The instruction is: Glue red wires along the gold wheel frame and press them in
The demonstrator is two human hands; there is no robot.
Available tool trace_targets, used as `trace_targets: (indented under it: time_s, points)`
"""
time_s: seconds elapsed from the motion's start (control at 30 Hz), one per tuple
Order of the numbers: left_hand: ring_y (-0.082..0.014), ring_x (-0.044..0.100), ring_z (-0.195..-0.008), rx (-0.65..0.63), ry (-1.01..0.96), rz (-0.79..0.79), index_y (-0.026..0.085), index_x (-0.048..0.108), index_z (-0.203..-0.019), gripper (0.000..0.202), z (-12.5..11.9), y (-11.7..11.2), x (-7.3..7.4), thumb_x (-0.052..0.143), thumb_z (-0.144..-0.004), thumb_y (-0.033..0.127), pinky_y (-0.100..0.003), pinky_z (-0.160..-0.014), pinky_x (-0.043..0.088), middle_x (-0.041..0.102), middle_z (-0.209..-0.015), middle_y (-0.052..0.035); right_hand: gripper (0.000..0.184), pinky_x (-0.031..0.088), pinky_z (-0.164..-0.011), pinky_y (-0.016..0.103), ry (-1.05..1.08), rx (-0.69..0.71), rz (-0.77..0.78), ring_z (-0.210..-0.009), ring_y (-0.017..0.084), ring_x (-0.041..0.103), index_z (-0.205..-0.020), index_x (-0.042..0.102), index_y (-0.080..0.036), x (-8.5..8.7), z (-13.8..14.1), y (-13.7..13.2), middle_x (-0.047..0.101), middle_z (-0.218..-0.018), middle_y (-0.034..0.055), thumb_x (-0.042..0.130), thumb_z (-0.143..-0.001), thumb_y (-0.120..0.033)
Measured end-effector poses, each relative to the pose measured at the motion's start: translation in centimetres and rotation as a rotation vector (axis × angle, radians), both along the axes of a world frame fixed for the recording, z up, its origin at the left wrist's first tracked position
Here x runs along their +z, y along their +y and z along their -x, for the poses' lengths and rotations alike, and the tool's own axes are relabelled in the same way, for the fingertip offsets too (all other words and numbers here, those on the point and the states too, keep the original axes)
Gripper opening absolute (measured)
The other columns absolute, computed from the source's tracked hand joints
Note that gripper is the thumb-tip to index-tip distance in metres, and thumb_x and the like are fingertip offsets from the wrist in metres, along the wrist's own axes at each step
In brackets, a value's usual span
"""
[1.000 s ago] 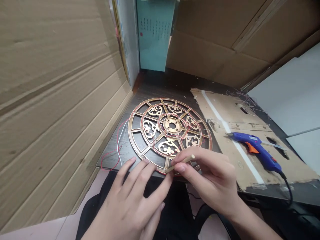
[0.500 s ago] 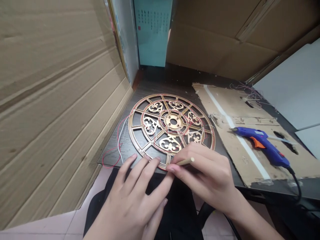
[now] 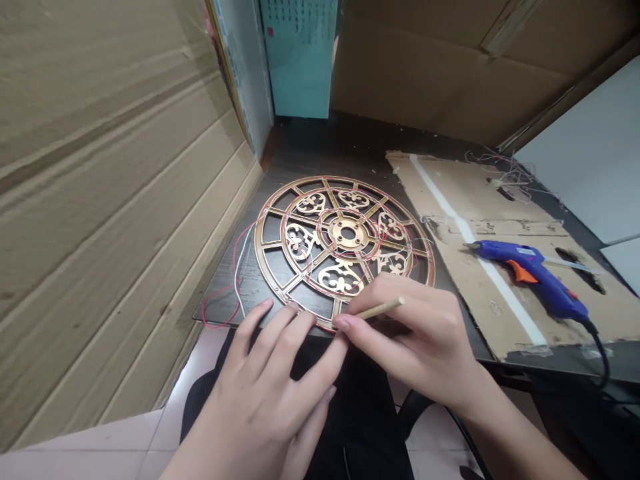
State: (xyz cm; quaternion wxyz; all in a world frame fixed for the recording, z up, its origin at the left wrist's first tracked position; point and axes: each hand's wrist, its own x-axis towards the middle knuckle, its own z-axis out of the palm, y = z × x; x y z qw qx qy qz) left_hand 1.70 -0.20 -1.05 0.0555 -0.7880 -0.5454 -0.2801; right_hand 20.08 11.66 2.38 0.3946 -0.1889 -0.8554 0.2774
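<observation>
A round gold openwork wheel (image 3: 296, 230) with scroll ornaments lies flat on the dark table. Thin red wire runs in its rings, and a white wire (image 3: 240, 267) and a red wire (image 3: 207, 298) trail off its left side. My right hand (image 3: 415, 340) pinches a thin wooden stick (image 3: 377, 310), held at a slant with its tip low by the wheel's near rim. My left hand (image 3: 280, 373) has its fingers spread, with fingertips resting along the near rim. Its index fingertip is close to the stick's tip, where contact is partly hidden by my right fingers.
A blue glue gun (image 3: 535, 273) with an orange trigger lies on a cardboard sheet (image 3: 500, 280) at the right. Tangled thin wires (image 3: 510, 177) sit behind it. A cardboard wall (image 3: 125, 200) rises close on the left, and a turquoise panel (image 3: 300, 73) stands at the back.
My camera view has shifted slightly. The wooden stick in my right hand now leans lower and shows more of its length. My left hand stays at the near rim.
</observation>
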Motion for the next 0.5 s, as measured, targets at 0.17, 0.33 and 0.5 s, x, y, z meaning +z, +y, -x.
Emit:
trace_targets:
  time_s: [0.17,0.33,0.5]
  points:
    - [-0.0307,0.045,-0.143,-0.006,0.006,0.004,0.023,0.061,-0.143,0.047,0.11,-0.1,0.03,0.067,-0.097,0.026,-0.051,-0.127,0.029,0.052,-0.144,-0.0129,0.012,0.049,-0.069,0.025,-0.007,0.027,0.013,-0.076,0.011,0.064,-0.09,0.069,-0.01,-0.25,0.04,0.16,0.071,-0.084,0.0037,0.071,-0.102,-0.008]
    - [-0.0315,0.043,-0.147,-0.011,0.01,0.01,0.023,0.059,-0.145,0.05,0.16,-0.16,-0.17,0.068,-0.096,0.026,-0.053,-0.128,0.029,0.05,-0.148,-0.0138,0.01,0.051,-0.074,0.022,-0.026,0.028,0.012,-0.08,0.01,0.065,-0.093,0.066,-0.011,-0.35,0.02,0.08,0.071,-0.088,0.0026,0.069,-0.102,-0.008]
    - [-0.0324,0.042,-0.148,-0.01,0.014,0.016,0.023,0.058,-0.147,0.052,0.11,-0.05,-0.25,0.068,-0.096,0.026,-0.054,-0.128,0.03,0.049,-0.15,-0.0148,0.012,0.051,-0.076,0.02,-0.06,0.006,0.008,-0.081,0.009,0.066,-0.093,0.065,-0.013,-0.3,-0.03,-0.09,0.072,-0.091,0.0022,0.067,-0.103,-0.007]
